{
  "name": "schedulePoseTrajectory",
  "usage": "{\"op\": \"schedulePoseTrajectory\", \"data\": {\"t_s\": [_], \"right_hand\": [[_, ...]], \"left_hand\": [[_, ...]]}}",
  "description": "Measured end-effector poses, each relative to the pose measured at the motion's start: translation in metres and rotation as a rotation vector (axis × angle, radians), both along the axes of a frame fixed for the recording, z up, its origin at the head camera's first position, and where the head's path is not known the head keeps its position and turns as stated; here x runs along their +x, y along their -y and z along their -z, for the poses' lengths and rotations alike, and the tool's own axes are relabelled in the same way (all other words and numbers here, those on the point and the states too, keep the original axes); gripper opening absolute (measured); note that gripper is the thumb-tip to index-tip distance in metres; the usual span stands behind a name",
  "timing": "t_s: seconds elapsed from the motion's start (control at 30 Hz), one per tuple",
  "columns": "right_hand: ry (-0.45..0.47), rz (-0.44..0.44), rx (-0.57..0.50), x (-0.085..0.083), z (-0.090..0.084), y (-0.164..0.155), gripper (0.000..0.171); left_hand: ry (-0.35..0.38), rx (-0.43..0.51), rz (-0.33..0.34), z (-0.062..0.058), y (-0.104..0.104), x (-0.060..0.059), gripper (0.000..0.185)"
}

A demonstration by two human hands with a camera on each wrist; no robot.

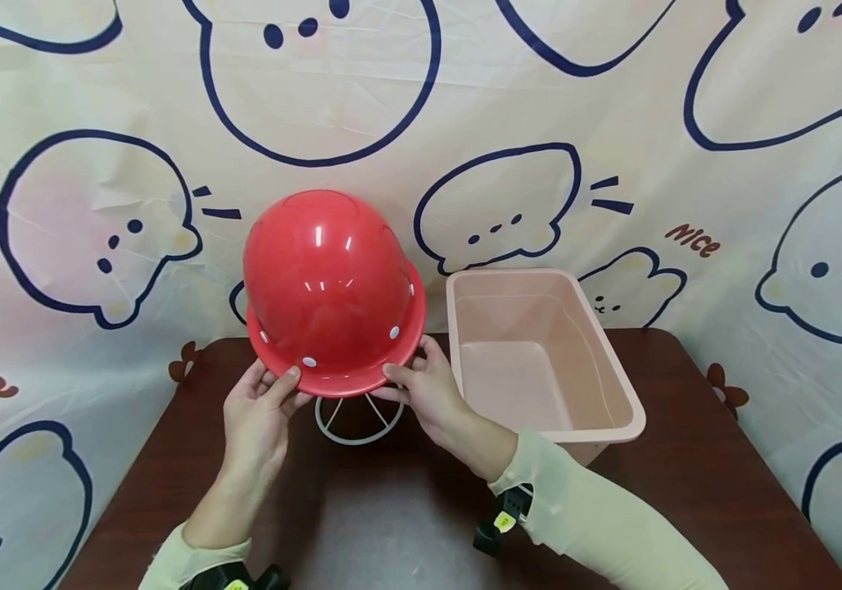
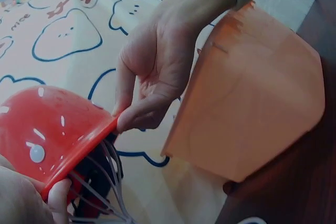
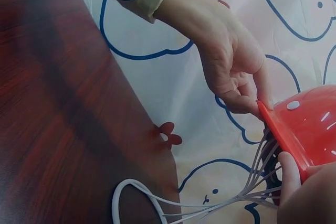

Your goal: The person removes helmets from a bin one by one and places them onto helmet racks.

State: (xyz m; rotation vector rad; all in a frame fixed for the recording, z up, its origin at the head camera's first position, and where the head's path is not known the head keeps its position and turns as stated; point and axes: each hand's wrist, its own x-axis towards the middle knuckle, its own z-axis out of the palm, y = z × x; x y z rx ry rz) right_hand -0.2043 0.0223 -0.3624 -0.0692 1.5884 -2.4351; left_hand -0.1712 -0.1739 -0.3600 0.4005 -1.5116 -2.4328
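Observation:
A red hard hat [image 1: 325,283] with white rivets along its brim is tilted above the table, its dome facing up. My left hand [image 1: 257,414] pinches the brim at the near left, thumb on top and fingers beneath. On the near right, my right hand [image 1: 432,397] grips the same brim between thumb and fingers. Under the hat is a white wire stand [image 1: 358,442] with a round base on the table. The stand's wires [image 3: 239,199] run up into the hat; whether it bears the hat's weight I cannot tell.
A light pink plastic bin [image 1: 631,422] stands on the dark wooden table [image 1: 694,459], just right of the hat and beside my right hand. Behind the table hangs a cream cloth [image 1: 362,98] with blue cartoon outlines.

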Motion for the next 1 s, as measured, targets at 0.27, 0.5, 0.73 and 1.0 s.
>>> {"op": "schedulePoseTrajectory", "data": {"t_s": [0.27,0.5,0.73,1.0], "right_hand": [[-0.018,-0.046,-0.001,-0.002,0.004,-0.003,0.047],[-0.016,-0.109,0.003,-0.003,0.001,-0.005,0.045],[-0.013,-0.156,0.037,-0.003,-0.004,-0.006,0.043],[-0.019,-0.211,0.128,-0.004,-0.009,-0.016,0.037]], "left_hand": [[-0.003,-0.091,0.033,0.004,0.004,-0.002,0.059],[-0.052,-0.115,0.096,0.003,0.01,0.0,0.057],[-0.117,-0.177,0.145,0.003,0.014,0.003,0.054],[-0.125,-0.151,0.244,0.004,0.026,0.005,0.043]]}}
